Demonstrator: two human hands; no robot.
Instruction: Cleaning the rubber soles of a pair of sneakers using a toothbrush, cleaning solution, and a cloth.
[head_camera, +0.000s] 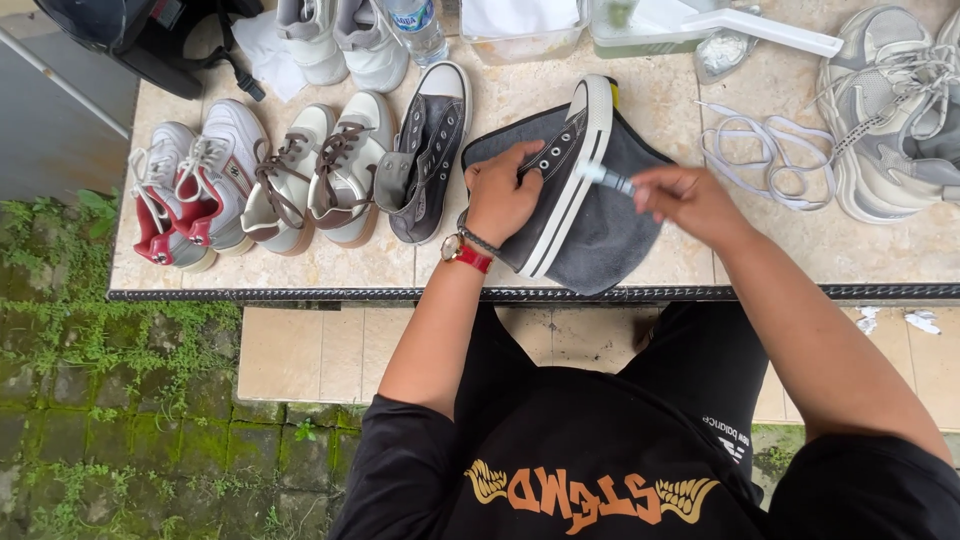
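Observation:
My left hand (500, 195) grips a black canvas sneaker (565, 180) with a white sole, tipped on its side on a grey cloth (610, 240) at the counter's front edge. A red watch sits on that wrist. My right hand (685, 200) holds a small brush or pen-like tool (605, 177), blurred, its tip against the shoe's white sole edge. The matching black sneaker (425, 155) lies just left of my left hand.
On the tiled counter (330, 265): red-and-white sneakers (190, 185), cream sneakers with brown laces (315, 175), white sneakers (340, 40), a water bottle (415, 25), loose white laces (765, 150), grey sneakers (890, 110), clear containers (640, 25). A black bag (140, 35) sits far left.

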